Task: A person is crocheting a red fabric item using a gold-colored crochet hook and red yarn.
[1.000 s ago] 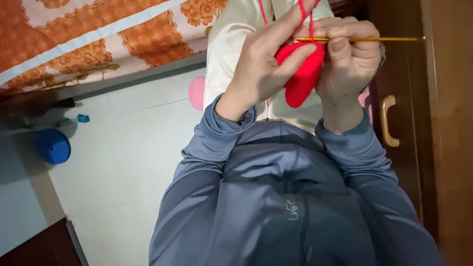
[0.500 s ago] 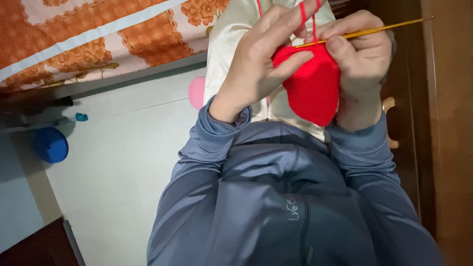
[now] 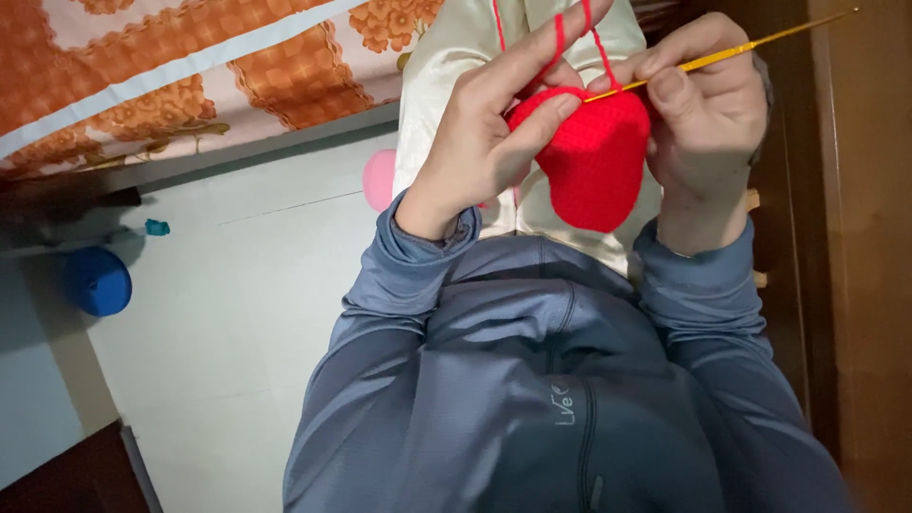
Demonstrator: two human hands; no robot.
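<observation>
The red crochet piece (image 3: 594, 157) hung between both hands, above a pale tiled floor (image 3: 237, 313) beside an orange flowered bedspread (image 3: 190, 85). The left hand (image 3: 484, 142) pinched its soft, bumpy edge, with red yarn (image 3: 559, 38) over one finger. The right hand (image 3: 708, 114) was closed around a thin golden crochet hook (image 3: 722, 55).

Red crochet piece (image 3: 594, 161); golden hook (image 3: 741, 49); orange floral bedcover (image 3: 190, 85).
</observation>
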